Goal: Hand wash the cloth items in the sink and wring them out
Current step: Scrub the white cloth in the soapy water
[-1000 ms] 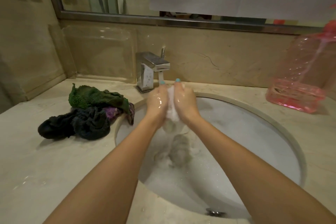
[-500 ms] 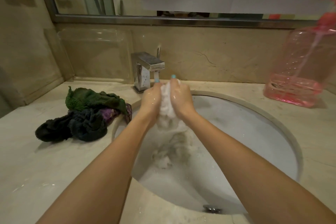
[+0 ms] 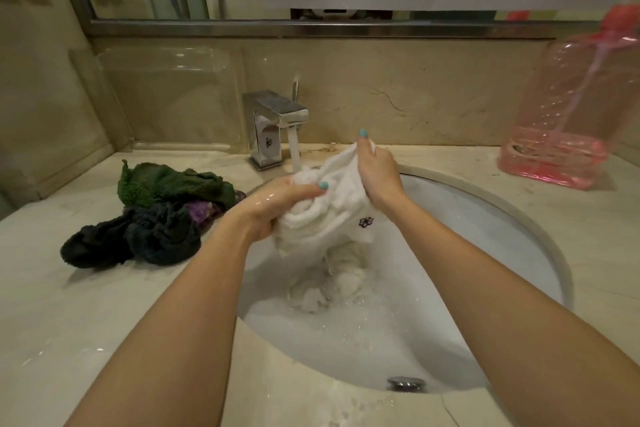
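Your left grip (image 3: 277,199) and right grip (image 3: 379,173) have drawn apart since a moment ago, spreading the white cloth (image 3: 334,218) over the sink (image 3: 542,230), under the stream from the tap (image 3: 277,120). The left is clamped round its bunched fold, and the right pinches its upper edge. Dark cloths (image 3: 156,218) lie heaped on the desk (image 3: 69,308) beside the sink.

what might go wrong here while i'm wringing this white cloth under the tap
The faucet runs onto the white cloth that the left hand and right hand grip, so squeezing there may spray the counter. The sink holds soapy water, so the cloth's trailing end may soak suds back up. The dark cloth pile lies at the rim and could slide in.
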